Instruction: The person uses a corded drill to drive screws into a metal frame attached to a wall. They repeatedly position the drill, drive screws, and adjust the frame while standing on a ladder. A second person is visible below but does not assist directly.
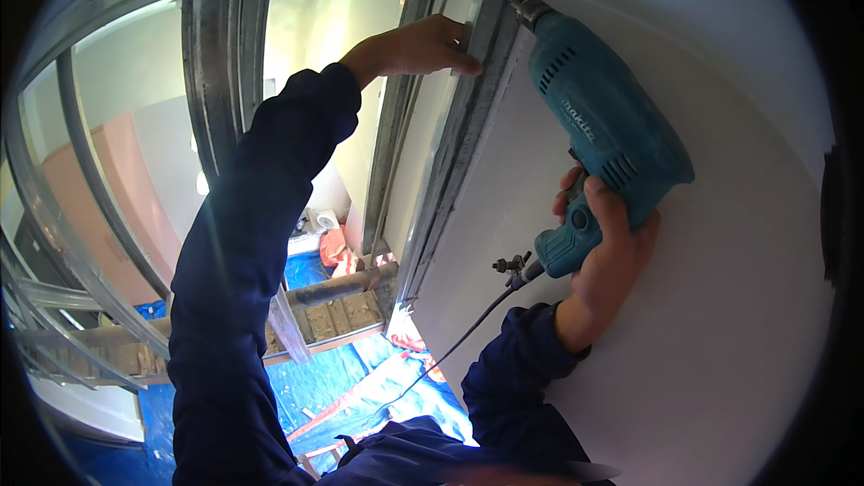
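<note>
My right hand [614, 247] is wrapped around the handle of a teal corded power drill [598, 103], fingers at its trigger. The drill tilts up and to the left. Its chuck [532, 11] is close to the top corner where a metal stud [454, 139] meets the ceiling track; whether the bit touches metal I cannot tell. Up at that stud, my left hand [416, 47] grips its edge, the thumb on the near side and some fingertips hidden behind it. A chuck key [512, 264] hangs at the cord just below the drill handle.
A white wall [702, 306] runs along the right. More metal studs [211, 63] stand at left, with a room beyond. The black cord [459, 342] drops toward a blue tarp [337, 378] far below. A horizontal pipe [346, 286] crosses low behind the frame.
</note>
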`<state>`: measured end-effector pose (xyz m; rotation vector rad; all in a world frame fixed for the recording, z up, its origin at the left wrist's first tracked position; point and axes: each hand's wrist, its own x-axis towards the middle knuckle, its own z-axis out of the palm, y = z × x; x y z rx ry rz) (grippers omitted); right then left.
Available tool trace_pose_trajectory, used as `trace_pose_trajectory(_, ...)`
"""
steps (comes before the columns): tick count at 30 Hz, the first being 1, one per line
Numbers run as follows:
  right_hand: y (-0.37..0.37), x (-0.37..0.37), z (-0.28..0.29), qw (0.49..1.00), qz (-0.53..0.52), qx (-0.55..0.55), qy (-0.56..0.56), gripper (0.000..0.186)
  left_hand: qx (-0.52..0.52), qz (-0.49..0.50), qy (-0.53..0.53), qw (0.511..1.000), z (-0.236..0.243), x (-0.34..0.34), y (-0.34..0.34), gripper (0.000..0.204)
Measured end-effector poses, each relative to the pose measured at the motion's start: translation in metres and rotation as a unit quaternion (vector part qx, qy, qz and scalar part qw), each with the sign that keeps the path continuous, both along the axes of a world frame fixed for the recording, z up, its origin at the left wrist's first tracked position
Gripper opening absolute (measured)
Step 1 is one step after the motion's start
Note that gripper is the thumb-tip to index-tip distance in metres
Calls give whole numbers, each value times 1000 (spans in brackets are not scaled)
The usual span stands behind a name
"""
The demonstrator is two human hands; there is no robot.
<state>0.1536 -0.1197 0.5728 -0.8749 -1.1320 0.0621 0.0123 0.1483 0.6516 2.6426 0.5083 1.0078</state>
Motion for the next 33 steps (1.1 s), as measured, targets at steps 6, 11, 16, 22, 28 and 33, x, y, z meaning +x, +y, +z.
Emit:
trace_pose_trajectory(6,-4,0,15,997,33,-46,53,28,-4,-41,2,999,4,4,12,39)
trace_pose_trajectory(11,-5,-1,34,996,26,-72,51,37,3,-39,-6,999,-1,3,27,43)
trace_pose_trajectory(16,-5,-3,44,996,9,-88,23,46,19,-24,6,999,-3,-6,27,45)
trace_pose_trajectory(22,-7,-4,45,996,-2,-81,28,48,-19,-48,-15,999,-5,-2,26,47)
trace_pose_trajectory(28,-5,-4,44,996,10,-81,21,48,-7,-52,-13,999,-5,-7,26,48)
trace_pose_trajectory(33,-7,-5,44,997,2,-71,22,48,4,-63,-23,998,-4,-4,23,49)
